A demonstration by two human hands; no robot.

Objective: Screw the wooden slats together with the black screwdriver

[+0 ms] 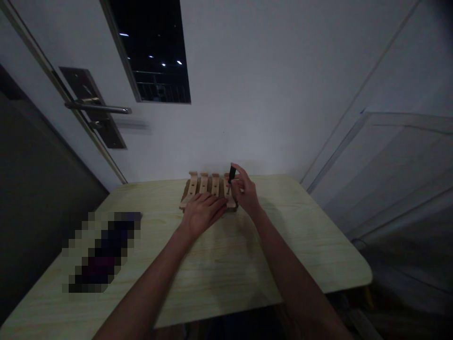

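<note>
Left hand (203,211) lies flat, fingers spread, on the slatted pale wooden rack (207,190) on the light wood-grain table (230,264); right hand (245,191) pinches the upright black-handled screwdriver (231,176) over its right slat.

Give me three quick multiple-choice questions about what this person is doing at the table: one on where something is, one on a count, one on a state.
1. Where does the wooden rack lie?
A. At the far edge of the table, near the wall
B. At the near edge
C. On the floor

2. How many upright wooden pegs show on the rack?
A. Two
B. Four
C. Seven

3. What is the right hand doing?
A. Lying flat and empty
B. Gripping a dark-handled tool upright
C. Turning the door handle

Answers:
1. A: the rack sits at the far side of the table, below the white wall.
2. B: four pale pegs stand side by side.
3. B: its fingers close on the dark-handled tool at the rack's right end, while the left hand presses flat on the rack.
</note>
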